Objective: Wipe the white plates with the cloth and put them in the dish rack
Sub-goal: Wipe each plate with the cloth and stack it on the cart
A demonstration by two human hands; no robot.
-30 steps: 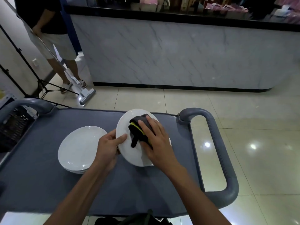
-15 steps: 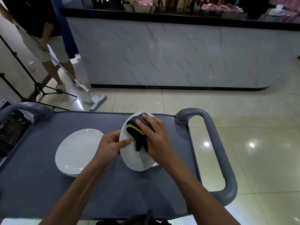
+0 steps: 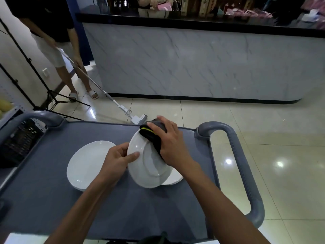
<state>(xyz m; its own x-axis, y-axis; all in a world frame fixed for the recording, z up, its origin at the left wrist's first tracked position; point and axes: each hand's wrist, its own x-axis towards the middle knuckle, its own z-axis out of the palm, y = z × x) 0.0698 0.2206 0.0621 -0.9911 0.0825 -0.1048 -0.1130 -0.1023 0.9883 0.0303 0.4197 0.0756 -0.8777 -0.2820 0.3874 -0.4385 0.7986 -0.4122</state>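
A white plate [image 3: 149, 170] is tilted up on edge above the grey cart top [image 3: 52, 199]. My left hand [image 3: 116, 162] pinches its left rim, thumb on the plate's face. My right hand [image 3: 171, 141] grips a dark cloth with a yellow stripe [image 3: 151, 136] and presses it against the plate's upper right edge. Another white plate [image 3: 173, 178] lies on the cart under the tilted one, mostly hidden. A stack of white plates [image 3: 86, 162] sits to the left. The black dish rack [image 3: 19, 140] shows at the cart's far left.
The cart has a grey loop handle [image 3: 244, 166] on the right and another [image 3: 35, 117] at the far left. A person [image 3: 52, 32] pushes a floor cleaner [image 3: 139, 118] just beyond the cart's far edge. A tripod [image 3: 52, 99] and a marble counter [image 3: 193, 59] stand behind.
The plate has tipped up more steeply in my left hand. My right hand has slid the cloth up to the plate's top edge. The person's floor cleaner has come closer to the cart.
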